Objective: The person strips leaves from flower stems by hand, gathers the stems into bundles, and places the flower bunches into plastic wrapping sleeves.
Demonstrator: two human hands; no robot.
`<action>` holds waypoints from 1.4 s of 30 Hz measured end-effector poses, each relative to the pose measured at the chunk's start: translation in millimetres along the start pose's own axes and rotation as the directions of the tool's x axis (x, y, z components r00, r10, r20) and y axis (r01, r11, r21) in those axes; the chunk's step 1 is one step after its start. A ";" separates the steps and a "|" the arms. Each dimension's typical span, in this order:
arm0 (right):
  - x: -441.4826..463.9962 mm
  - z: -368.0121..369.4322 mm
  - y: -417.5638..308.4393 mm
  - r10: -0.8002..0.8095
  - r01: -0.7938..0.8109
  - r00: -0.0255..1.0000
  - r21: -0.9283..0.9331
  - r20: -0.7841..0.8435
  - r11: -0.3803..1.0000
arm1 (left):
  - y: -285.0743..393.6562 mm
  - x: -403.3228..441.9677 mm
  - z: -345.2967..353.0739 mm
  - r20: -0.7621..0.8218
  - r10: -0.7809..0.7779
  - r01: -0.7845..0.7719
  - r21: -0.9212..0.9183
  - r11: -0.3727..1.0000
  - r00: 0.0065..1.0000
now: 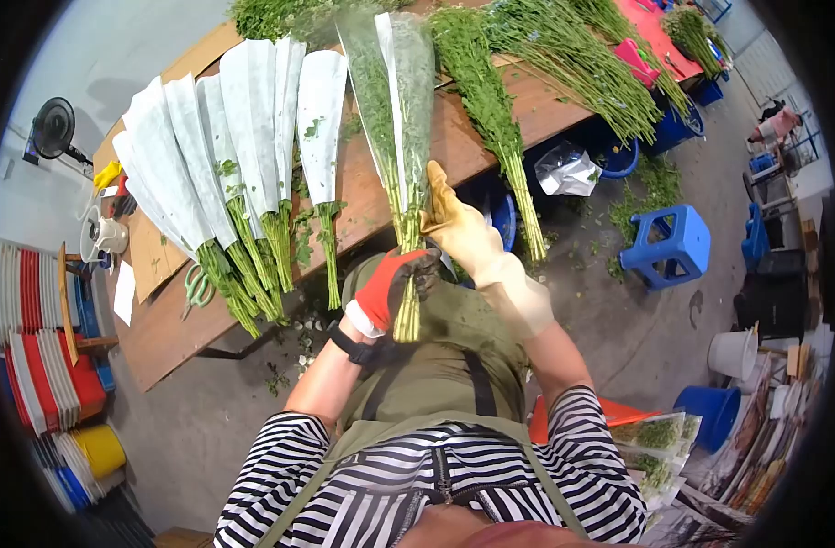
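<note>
A long bunch of green stems (pixel 407 306) stands in front of me, its leafy top inside a clear and white wrapping sleeve (pixel 416 100). My left hand (pixel 392 285), in a red glove with dark fingertips, is wrapped round its lower stems. Against the right side of the same bunch lies my right hand (pixel 459 224) in a cream rubber glove, fingers stretched upward. Left of it on the wooden table (pixel 363 224) lie several bunches in white paper sleeves (pixel 322 128). To the right, an unwrapped green bunch (pixel 491 114) hangs its stems over the table edge.
Loose greenery (pixel 573 64) is heaped at the far right of the table. Green-handled scissors (pixel 197 287) lie near the left edge. A blue stool (pixel 669 247) and blue buckets (pixel 678 128) stand on the floor at right. Stacked crates (pixel 47 384) are at far left.
</note>
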State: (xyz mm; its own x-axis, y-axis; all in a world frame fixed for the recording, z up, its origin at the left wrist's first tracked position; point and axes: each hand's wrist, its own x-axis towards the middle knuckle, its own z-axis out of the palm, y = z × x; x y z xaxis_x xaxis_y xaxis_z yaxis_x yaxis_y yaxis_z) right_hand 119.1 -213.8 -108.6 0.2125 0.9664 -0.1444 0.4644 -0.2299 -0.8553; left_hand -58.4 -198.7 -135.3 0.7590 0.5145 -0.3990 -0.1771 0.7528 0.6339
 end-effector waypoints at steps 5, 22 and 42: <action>2.8 18.2 17.1 -0.003 0.013 0.999 0.272 -0.034 0.962 | 0.4 -9.3 -4.5 -0.033 -0.097 0.092 -0.116 0.989 0.995; 69.7 -40.3 35.6 -0.282 -0.092 0.741 -0.508 -0.610 0.856 | -39.7 -45.0 15.4 -0.209 -0.069 0.079 0.042 0.996 0.975; 2.6 -83.8 -52.5 -0.790 0.710 0.590 -0.574 0.167 0.409 | -8.2 -171.8 -66.7 -0.100 0.102 0.021 0.807 0.590 0.990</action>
State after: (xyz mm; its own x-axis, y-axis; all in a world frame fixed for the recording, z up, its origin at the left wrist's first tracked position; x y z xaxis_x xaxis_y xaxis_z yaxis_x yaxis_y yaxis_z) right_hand 167.3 -208.7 -22.4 -0.3850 0.7711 0.5071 0.8341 0.5259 -0.1664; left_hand -229.1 -265.9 -116.1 0.6704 0.6274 -0.3962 0.4169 0.1233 0.9006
